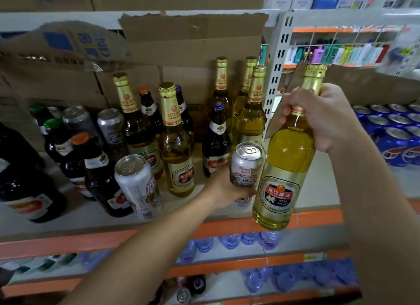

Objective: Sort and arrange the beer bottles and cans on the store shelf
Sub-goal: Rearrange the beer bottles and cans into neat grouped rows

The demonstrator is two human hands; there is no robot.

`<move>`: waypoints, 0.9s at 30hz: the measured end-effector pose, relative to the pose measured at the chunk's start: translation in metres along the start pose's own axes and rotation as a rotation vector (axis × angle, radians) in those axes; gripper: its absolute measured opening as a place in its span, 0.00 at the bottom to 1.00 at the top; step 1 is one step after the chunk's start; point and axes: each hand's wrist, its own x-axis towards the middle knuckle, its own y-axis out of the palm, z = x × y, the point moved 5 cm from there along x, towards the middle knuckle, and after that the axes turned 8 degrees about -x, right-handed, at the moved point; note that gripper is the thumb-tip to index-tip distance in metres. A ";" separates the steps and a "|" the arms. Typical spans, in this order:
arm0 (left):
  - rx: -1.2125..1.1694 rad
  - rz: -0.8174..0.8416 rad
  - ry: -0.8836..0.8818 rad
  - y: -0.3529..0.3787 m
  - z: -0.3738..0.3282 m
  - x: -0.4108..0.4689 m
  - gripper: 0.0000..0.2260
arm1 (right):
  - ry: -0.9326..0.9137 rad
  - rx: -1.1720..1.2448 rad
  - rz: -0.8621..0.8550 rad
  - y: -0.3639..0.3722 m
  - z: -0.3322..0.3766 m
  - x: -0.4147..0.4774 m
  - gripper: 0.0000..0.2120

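Right hand is gripping the gold-label bottle by its neck, fingers wrapped tight, hanging it before the shelf edge. Full glass: likely heavy, slick, breakable. Left hand is clamping the short white can round its side on the shelf; light, dentable. Matching bottles are standing behind.

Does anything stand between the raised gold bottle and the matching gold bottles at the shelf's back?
Yes: the short can, gripped by the left hand, is between the raised bottle and the back gold bottles.
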 end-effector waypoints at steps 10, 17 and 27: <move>0.048 -0.014 -0.024 -0.041 0.012 -0.017 0.20 | -0.079 -0.019 -0.054 0.000 -0.005 0.027 0.08; -0.057 -0.067 -0.032 -0.057 0.016 -0.030 0.23 | -0.146 -0.077 -0.078 0.014 -0.021 0.040 0.13; -0.102 -0.050 -0.031 -0.062 0.022 -0.032 0.23 | -0.220 -0.113 -0.027 0.027 -0.037 0.051 0.07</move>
